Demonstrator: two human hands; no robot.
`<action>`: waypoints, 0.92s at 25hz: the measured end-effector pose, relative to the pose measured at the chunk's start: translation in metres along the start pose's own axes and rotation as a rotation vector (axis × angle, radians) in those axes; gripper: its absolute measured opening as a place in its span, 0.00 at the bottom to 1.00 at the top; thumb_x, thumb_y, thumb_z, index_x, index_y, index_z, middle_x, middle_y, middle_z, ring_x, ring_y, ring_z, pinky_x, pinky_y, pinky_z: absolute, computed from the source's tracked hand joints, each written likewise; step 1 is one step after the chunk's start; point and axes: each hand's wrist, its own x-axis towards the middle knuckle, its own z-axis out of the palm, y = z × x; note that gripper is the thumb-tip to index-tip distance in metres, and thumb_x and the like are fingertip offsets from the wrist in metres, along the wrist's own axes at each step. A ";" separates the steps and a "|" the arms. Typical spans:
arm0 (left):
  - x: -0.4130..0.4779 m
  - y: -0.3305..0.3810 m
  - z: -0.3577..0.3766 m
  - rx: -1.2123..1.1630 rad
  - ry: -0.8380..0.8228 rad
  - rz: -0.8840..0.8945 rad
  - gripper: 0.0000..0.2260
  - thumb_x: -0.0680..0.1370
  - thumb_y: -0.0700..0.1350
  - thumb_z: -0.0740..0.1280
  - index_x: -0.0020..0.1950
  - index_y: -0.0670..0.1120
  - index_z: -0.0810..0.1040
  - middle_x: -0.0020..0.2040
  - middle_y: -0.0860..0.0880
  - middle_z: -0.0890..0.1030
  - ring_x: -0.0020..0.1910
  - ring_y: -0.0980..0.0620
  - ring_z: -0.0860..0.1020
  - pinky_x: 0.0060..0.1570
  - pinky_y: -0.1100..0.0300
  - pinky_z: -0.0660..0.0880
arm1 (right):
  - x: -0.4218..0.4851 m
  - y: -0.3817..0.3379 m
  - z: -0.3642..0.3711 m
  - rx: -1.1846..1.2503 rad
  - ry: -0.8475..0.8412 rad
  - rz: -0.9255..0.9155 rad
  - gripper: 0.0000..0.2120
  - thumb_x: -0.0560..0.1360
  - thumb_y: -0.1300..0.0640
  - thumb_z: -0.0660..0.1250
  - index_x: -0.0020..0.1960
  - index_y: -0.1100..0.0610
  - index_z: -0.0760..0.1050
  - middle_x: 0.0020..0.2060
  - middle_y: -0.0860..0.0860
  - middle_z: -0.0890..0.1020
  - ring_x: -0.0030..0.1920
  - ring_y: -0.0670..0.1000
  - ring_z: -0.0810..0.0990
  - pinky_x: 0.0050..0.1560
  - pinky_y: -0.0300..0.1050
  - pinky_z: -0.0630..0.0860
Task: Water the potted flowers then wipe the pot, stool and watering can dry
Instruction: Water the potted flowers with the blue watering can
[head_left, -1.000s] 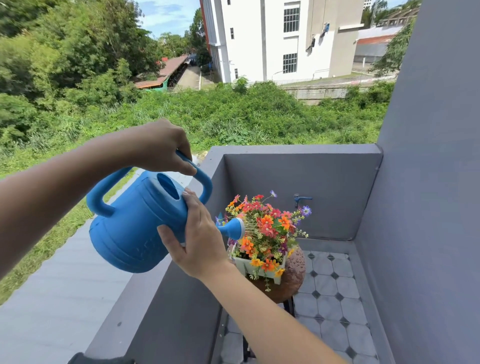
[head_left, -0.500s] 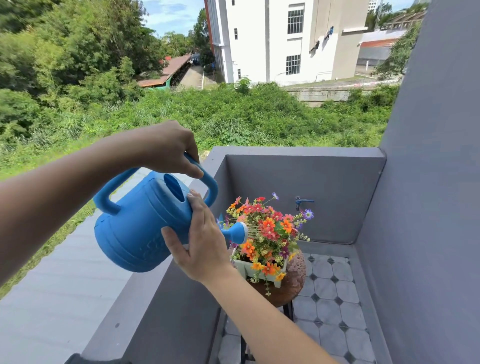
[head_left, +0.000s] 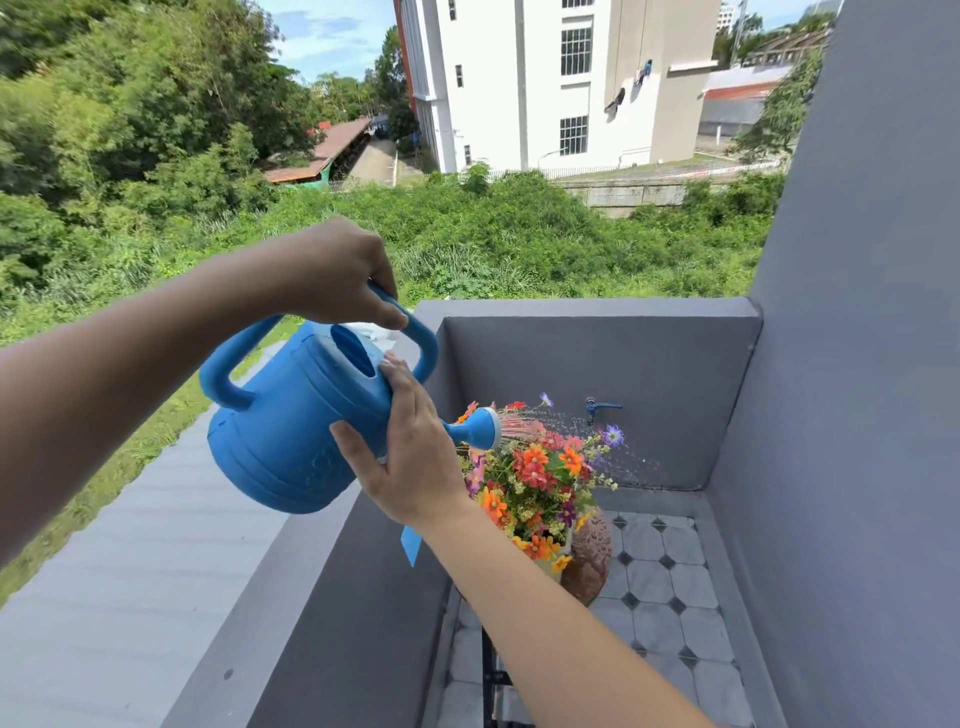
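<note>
A blue plastic watering can (head_left: 291, 431) is tilted spout-down over the flowers. My left hand (head_left: 337, 270) grips its top handle. My right hand (head_left: 410, 457) presses against the can's front side by the spout base. The sprinkler head (head_left: 485, 428) sprays thin streams of water across the orange, red and purple flowers (head_left: 540, 478). The flowers stand in a white pot (head_left: 558, 564), mostly hidden behind the blooms and my forearm. The pot rests on a round brown stool top (head_left: 589, 556) with dark legs below.
A grey parapet wall (head_left: 571, 312) encloses the small balcony, with a tall grey wall (head_left: 857, 364) on the right. A blue tap (head_left: 597, 408) sticks out of the back wall. The floor has pale octagonal tiles (head_left: 670, 623). A blue scrap (head_left: 411, 543) shows under my right wrist.
The can has tipped further forward, and water now sprays from the sprinkler head over the flowers. Both hands keep their hold.
</note>
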 end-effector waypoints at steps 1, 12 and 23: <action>-0.001 -0.002 0.000 0.017 -0.012 -0.002 0.14 0.71 0.55 0.71 0.50 0.47 0.85 0.32 0.54 0.79 0.31 0.58 0.73 0.32 0.61 0.67 | -0.001 -0.003 0.003 0.012 -0.005 0.006 0.36 0.75 0.40 0.59 0.74 0.60 0.58 0.75 0.55 0.63 0.76 0.51 0.58 0.73 0.48 0.60; -0.009 0.008 0.001 0.048 -0.081 -0.003 0.14 0.71 0.57 0.70 0.49 0.50 0.85 0.30 0.59 0.76 0.30 0.60 0.72 0.29 0.63 0.64 | -0.024 -0.014 -0.001 0.087 -0.010 0.050 0.36 0.74 0.38 0.57 0.75 0.58 0.57 0.75 0.52 0.63 0.75 0.50 0.59 0.73 0.47 0.59; 0.007 -0.018 -0.014 0.074 -0.022 -0.108 0.15 0.72 0.55 0.71 0.51 0.46 0.85 0.30 0.57 0.75 0.31 0.59 0.71 0.30 0.61 0.64 | 0.026 -0.011 0.012 0.140 -0.054 0.026 0.32 0.76 0.46 0.63 0.74 0.60 0.58 0.74 0.55 0.65 0.74 0.52 0.61 0.72 0.47 0.59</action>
